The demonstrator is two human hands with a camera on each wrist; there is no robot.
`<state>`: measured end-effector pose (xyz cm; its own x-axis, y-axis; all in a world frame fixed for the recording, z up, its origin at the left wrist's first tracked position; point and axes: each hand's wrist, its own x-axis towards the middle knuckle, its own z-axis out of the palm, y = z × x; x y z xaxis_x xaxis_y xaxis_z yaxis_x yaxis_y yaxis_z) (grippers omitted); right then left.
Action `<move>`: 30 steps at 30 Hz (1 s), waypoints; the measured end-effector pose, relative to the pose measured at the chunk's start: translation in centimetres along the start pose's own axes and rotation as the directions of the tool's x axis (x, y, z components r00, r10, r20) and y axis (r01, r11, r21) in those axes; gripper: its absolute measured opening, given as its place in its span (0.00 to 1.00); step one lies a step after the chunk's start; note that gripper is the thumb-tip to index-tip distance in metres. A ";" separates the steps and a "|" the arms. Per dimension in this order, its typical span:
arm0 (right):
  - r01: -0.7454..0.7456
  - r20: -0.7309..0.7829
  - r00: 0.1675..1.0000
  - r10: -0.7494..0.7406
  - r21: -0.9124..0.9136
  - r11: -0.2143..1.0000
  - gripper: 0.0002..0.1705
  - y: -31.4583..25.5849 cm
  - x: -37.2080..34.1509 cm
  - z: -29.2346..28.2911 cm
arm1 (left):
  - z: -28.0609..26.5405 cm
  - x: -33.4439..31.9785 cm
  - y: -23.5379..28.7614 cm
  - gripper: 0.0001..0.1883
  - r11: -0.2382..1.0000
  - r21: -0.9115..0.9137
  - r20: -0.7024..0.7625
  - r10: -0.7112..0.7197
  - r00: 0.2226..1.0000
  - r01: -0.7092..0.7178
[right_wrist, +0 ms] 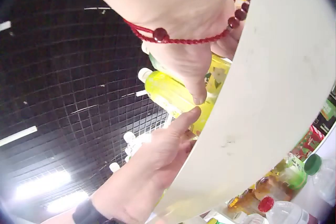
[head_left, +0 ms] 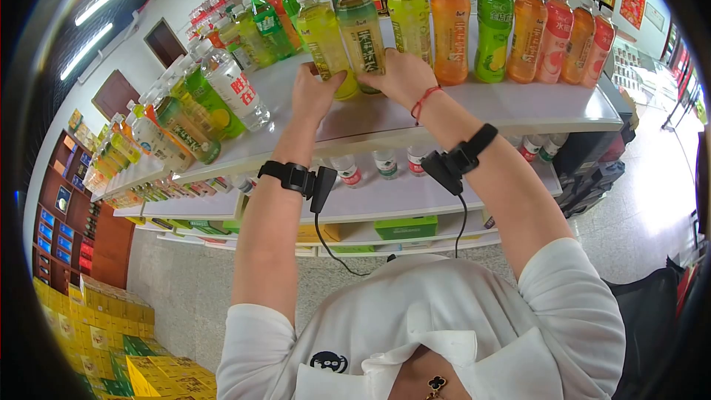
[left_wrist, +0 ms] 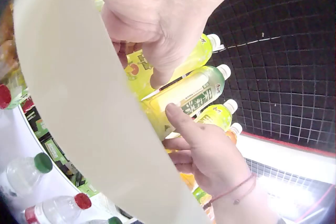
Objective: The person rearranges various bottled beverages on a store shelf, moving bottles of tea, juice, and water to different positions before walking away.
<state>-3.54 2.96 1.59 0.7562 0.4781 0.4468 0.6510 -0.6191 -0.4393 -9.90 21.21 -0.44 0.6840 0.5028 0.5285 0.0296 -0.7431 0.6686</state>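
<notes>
Yellow-green bottle and dark green bottle stand side by side on the upper shelf. Head view: left hand grips the former, right hand the latter; the row of bottles rightward is set out, while placing these two appears unfinished. Left wrist view: right thumb lies across the dark green bottle. Right wrist view: both bases are hidden.

A: Left hand, head view?
B: Fingers mostly hidden behind the yellow-green bottle.
A: Right hand?
B: Fingertips lost behind the green bottle.
A: Wrist views?
B: Pale shelf covers bottle bases. Left hand cut by the top edge, left wrist view.
A: Elsewhere, head view?
B: Black chair partly behind a sleeve. Far-left bottles: lettering too small to read.
</notes>
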 end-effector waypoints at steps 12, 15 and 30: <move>-0.141 -0.302 0.947 0.111 -0.078 0.987 0.29 7.3 -4.8 -5.3 | 0.3 -0.1 -1.1 0.33 0.989 -0.148 0.042 0.004 0.999 0.002; -0.207 -0.280 0.947 0.156 -0.163 0.965 0.32 6.8 -4.1 -6.1 | 0.4 -0.3 -1.0 0.33 0.996 -0.077 0.020 0.042 0.999 -0.040; -0.343 -0.081 0.939 0.334 -0.245 0.907 0.34 7.7 -2.4 -5.5 | 0.6 -0.6 -1.7 0.35 0.989 0.035 0.011 0.143 0.990 -0.143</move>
<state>-0.72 -6.40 1.34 0.9221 0.1923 0.3359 0.3145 -0.8779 -0.3609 -9.91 21.92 -2.17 0.6892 0.3863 0.6130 -0.0437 -0.8224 0.5673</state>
